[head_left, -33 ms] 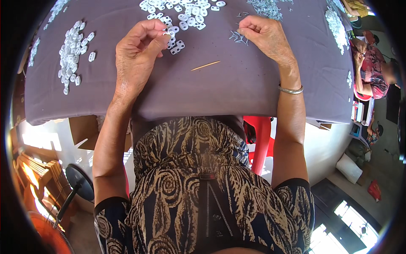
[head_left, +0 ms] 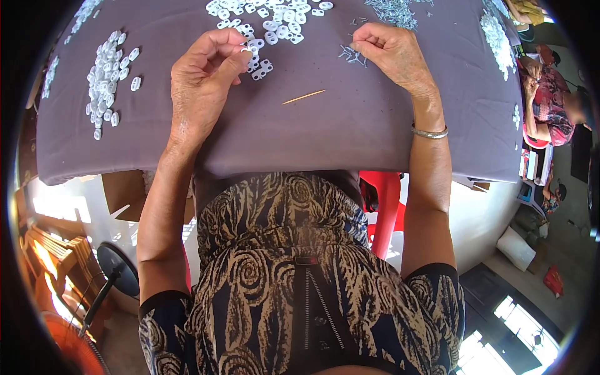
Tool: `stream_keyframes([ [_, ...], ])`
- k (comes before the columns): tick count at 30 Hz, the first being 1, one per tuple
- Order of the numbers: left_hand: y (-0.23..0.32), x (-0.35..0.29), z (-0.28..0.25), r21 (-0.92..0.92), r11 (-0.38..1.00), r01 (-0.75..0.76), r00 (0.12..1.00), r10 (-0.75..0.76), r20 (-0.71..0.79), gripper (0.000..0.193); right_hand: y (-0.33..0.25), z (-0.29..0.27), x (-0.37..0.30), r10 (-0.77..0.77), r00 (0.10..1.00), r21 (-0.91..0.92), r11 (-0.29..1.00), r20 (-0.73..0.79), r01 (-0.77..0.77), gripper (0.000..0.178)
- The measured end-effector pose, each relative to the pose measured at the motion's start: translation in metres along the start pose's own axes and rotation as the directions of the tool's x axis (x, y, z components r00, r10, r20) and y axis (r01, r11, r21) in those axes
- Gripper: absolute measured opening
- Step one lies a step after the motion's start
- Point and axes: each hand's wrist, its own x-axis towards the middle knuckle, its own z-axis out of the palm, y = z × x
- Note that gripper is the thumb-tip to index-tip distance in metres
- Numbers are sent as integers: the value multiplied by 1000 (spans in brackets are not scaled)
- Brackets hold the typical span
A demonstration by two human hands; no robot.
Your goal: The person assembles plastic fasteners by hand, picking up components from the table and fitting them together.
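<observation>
- I see the left hand (head_left: 203, 75) pinching a white piece (head_left: 247, 49).
- Right hand (head_left: 394, 57): fingertips together; whether gripping anything, I can't tell.
- Grey pins (head_left: 354, 57) lie just beside right fingertips.

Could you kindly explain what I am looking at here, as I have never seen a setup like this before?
There is no machine here: a person works with two bare hands. The view comes from a wide camera worn on the person's head, looking down, so straight edges bend near the rim and the picture's left is the person's left.

On the cloth-covered table lie heaps of small white pieces with holes, what look like tiny screws, and a toothpick.

The left hand pinches a white piece between its fingers. The right hand has its fingertips together beside a few loose screws; whether it holds one is too small to tell.
</observation>
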Motion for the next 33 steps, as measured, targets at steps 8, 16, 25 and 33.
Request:
stream_keyframes([
  [8, -2, 0, -1, -3, 1000, -4, 1000, 4, 1, 17, -2, 1, -1, -34, 999, 7, 999, -12, 34, 8],
  [16, 0, 0, 0, 6, 1000, -2, 1000, 2, 8, 17, -8, 3, 0, -131, 991, -61, 989, 6, 131, 3],
  [25, 0, 0, 0, 12, 1000, 2, 1000, -2, 5, 17, -8, 5, 1, -111, 994, -124, 986, 7, 111, 2],
  [33, -1, -1, 1, -1, 1000, 3, 1000, -3, 4, 17, -10, 3, 0, -73, 997, -97, 993, 6, 74, 4],
])
